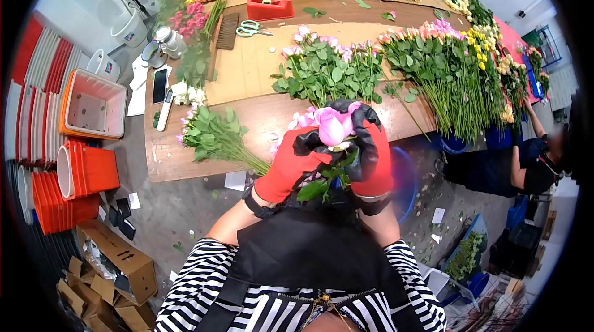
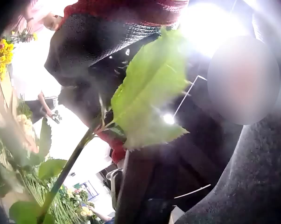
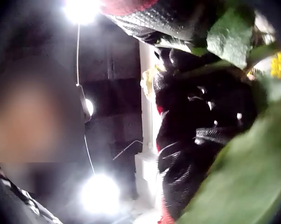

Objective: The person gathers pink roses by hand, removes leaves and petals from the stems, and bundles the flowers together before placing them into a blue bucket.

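Observation:
A pink rose (image 1: 334, 125) stands between the two gloved hands, close to the person's chest in the head view. The left hand (image 1: 294, 162), in a red and black glove, has its fingers curled round the rose just below the bloom. Black fingertips of the right hand (image 1: 371, 149) pinch at the bloom's right side and base. Green leaves (image 1: 314, 190) hang beneath the hands. In the left wrist view a leaf (image 2: 152, 88) and dark stem (image 2: 68, 170) cross in front of the glove. The right wrist view shows the black glove (image 3: 201, 107) beside large blurred leaves (image 3: 248, 172).
On the table (image 1: 179, 162) lie pink-white roses (image 1: 334, 69), a loose bunch (image 1: 213, 134), green-handled scissors (image 1: 249, 29), a red tape dispenser (image 1: 270, 9) and a phone (image 1: 159, 86). Blue bucket (image 1: 405, 183) stands by the right arm. Orange bins (image 1: 93, 168) are at left; another person (image 1: 489, 168) stands right.

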`<state>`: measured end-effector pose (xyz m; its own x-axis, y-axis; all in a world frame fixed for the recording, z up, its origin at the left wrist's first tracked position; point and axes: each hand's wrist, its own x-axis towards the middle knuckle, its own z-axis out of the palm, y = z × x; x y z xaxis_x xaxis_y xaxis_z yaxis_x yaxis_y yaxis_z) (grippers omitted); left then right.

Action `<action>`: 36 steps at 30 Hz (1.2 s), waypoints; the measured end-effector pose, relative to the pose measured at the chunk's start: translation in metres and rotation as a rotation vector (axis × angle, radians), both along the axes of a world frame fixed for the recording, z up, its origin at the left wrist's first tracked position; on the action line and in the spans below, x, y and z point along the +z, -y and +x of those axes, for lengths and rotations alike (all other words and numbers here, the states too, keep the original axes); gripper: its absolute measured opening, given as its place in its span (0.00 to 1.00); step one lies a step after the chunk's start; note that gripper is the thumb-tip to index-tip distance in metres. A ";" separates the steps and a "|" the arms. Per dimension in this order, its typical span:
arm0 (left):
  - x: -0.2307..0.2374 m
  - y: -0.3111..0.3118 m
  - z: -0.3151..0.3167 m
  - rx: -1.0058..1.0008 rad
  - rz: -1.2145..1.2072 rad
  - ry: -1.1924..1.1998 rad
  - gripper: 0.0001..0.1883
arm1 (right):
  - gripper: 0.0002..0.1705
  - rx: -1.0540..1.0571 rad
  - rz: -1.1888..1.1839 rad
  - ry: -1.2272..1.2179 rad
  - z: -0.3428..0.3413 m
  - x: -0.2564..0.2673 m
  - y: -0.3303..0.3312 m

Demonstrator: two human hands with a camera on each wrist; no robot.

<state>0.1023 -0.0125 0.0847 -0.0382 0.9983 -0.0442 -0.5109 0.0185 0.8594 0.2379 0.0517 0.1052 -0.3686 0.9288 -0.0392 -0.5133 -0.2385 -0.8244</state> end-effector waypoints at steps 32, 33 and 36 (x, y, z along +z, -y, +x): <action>-0.014 -0.015 -0.013 0.161 -0.054 -0.087 0.14 | 0.20 -0.334 0.319 0.291 0.015 0.005 -0.017; -0.015 -0.017 -0.011 0.217 -0.065 -0.080 0.15 | 0.20 -0.454 0.400 0.405 0.015 0.005 -0.013; -0.011 -0.021 -0.001 0.371 -0.109 -0.053 0.14 | 0.20 -0.428 0.574 0.527 0.010 0.007 -0.006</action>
<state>0.1017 0.0085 0.0736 -0.4008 0.9058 -0.1373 -0.4553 -0.0669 0.8878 0.2478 0.0579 0.1123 -0.0514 0.9114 0.4083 0.0166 0.4095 -0.9121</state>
